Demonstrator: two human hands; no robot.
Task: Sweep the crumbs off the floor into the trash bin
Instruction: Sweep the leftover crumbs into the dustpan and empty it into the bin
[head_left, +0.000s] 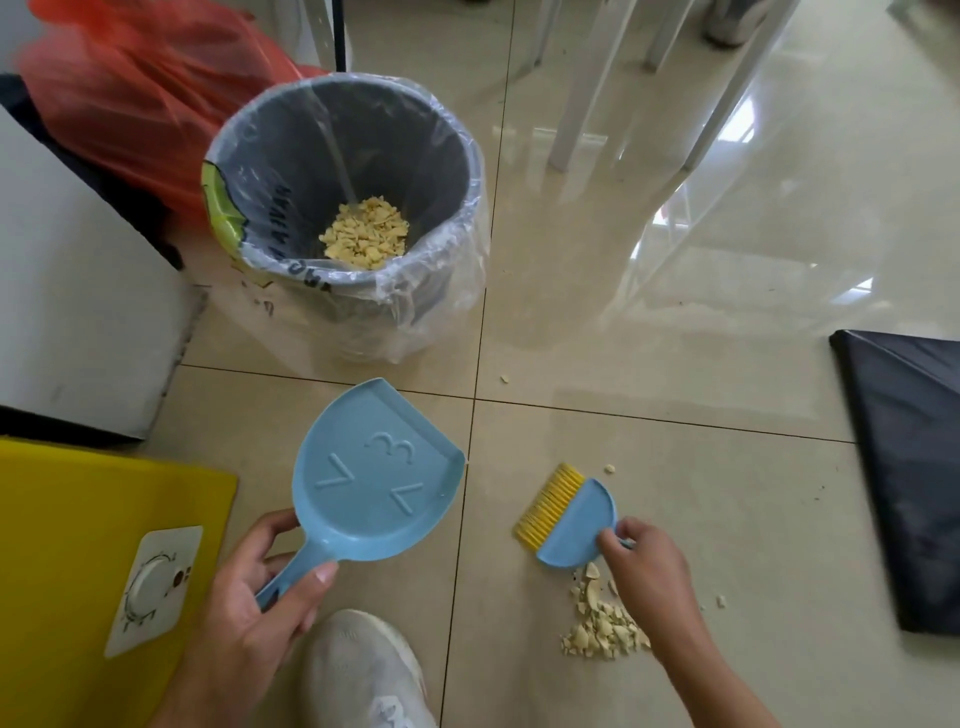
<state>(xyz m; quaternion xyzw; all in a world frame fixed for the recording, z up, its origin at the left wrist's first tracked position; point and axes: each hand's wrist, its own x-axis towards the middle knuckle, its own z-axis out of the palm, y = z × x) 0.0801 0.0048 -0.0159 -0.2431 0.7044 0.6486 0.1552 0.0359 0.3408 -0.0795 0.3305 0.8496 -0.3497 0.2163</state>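
My left hand grips the handle of a light blue dustpan, held empty above the tiled floor, its mouth facing the bin. My right hand holds a small blue brush with yellow bristles, just above the floor. A pile of pale yellow crumbs lies on the floor under my right hand, with stray bits nearby. The grey trash bin, lined with a clear bag, stands ahead and holds a heap of crumbs at its bottom.
A yellow appliance with a white dial and a white box sit at the left. An orange bag lies behind the bin. White furniture legs stand at the back, a black bag at the right, my white shoe below.
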